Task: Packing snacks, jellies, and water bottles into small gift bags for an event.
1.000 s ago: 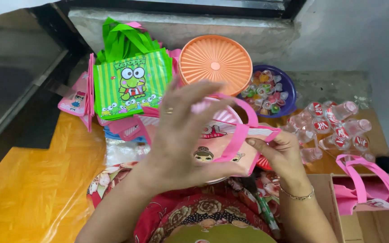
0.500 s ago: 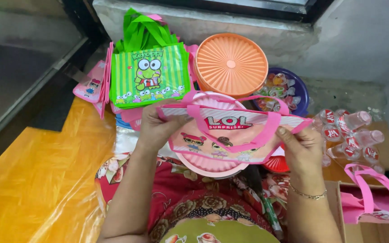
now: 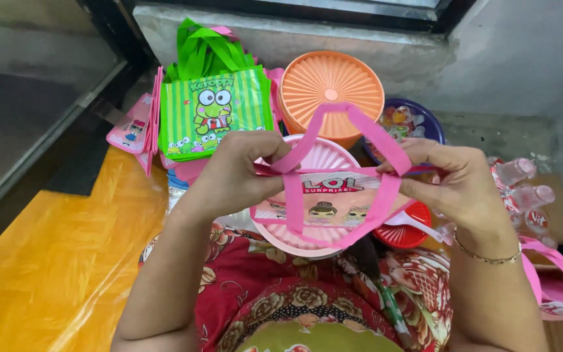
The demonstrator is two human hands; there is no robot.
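I hold a small pink tote bag (image 3: 333, 205) with cartoon doll faces and pink strap handles above my lap. My left hand (image 3: 239, 173) pinches its top left edge. My right hand (image 3: 454, 179), with a thin bracelet at the wrist, pinches the top right edge. The bag's mouth is pulled wide between both hands, one handle looping upward. Under the bag lies a pink ribbed round lid (image 3: 320, 153).
A green striped frog tote (image 3: 215, 114) stands at the back left among more pink bags (image 3: 131, 130). Behind are an orange ribbed round container (image 3: 330, 85), a purple bowl of sweets (image 3: 412, 120), small water bottles (image 3: 522, 186), a red lid (image 3: 405, 234) and a box of pink bags (image 3: 558, 287).
My left hand came down from in front of the bag and took its top left edge. Both hands have stretched the bag's mouth apart, and the view moved closer.
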